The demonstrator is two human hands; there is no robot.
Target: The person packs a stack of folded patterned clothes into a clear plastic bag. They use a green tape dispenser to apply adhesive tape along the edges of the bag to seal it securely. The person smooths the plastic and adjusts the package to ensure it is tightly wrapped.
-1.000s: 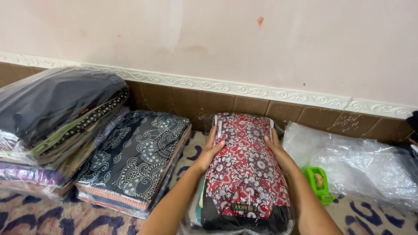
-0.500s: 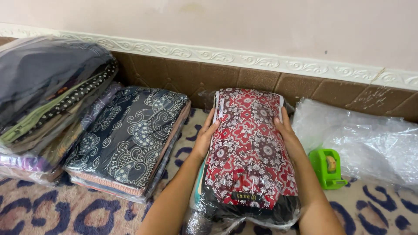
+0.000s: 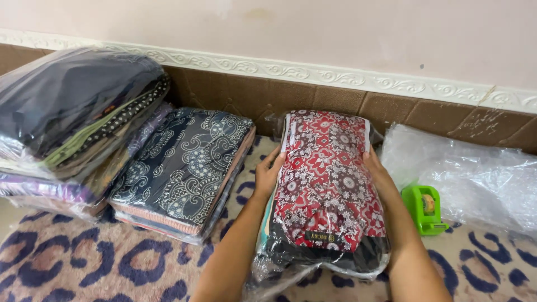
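A soft rug [image 3: 84,263] with dark blue rings on beige covers the floor, and it runs up to a brown tiled skirting [image 3: 235,92] topped by a white moulded trim [image 3: 313,72] under a pale pink wall [image 3: 335,28].

At the far left, a tall pile of bagged clothes [image 3: 72,117] leans against the skirting, dark fabric on top. Just beside it lies a lower stack of folded cloth [image 3: 184,162], navy with pale swirls, its edge close to the left forearm.

The left hand [image 3: 269,170] presses flat against the left side of a red patterned bundle [image 3: 327,179], fingers spread along its edge. The bundle, wrapped in clear plastic, sits on the rug in the middle, its far end near the skirting, with darker folded pieces under it. The right hand [image 3: 376,170] grips the bundle's right side the same way, so both hands clasp it between them.

Right of that wrist, a green tape dispenser [image 3: 424,208] stands on the rug, touching a heap of clear plastic bags [image 3: 470,173] that fills the right corner.
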